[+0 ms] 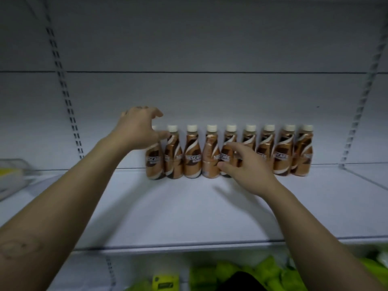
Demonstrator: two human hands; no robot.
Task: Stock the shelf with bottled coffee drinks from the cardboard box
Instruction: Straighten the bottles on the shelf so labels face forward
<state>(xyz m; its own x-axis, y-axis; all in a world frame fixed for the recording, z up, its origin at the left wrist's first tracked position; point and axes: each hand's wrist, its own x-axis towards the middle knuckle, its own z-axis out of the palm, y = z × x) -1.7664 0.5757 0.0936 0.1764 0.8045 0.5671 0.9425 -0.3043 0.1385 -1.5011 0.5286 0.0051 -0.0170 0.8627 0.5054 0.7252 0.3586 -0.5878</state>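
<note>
Bottles [228, 152] stand in one row along the back edge of the shelf [189, 206], nine upright. The left hand [138, 129], fingers spread and holding nothing, hovers over the leftmost bottle; the right hand [245, 166], loosely spread, touches the fifth and sixth. To tidy well, I'd nudge each gently at its base and turn the labels forward without tipping neighbours.
</note>
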